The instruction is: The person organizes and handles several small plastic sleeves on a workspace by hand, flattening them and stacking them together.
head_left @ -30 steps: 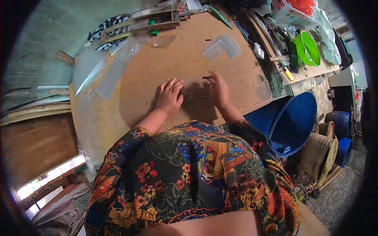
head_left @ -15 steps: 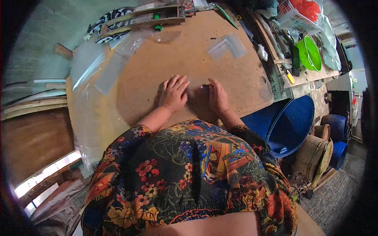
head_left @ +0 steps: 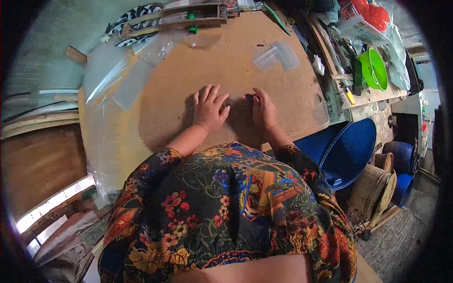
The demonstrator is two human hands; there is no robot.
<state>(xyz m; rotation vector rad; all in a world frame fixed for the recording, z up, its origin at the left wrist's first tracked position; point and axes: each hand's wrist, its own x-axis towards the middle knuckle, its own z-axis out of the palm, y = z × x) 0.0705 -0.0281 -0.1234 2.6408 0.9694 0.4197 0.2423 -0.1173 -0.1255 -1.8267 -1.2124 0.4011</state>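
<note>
My left hand lies flat on the brown board table with its fingers spread and nothing in it. Just to its right, my right hand rests on the table with thumb and fingers pinched on a small dark piece at its fingertips; the piece is too small to identify. The two hands are close together, a finger's width apart. A faint clear film may lie under them, but I cannot tell.
Two clear plastic bags lie farther back on the table, and clear plastic sheets cover its left side. A wooden frame sits at the far edge. A green bowl, a blue basin and woven baskets stand to the right.
My right hand has pulled in toward my left hand and curled over the small piece. My left hand shifted slightly forward and spread its fingers.
</note>
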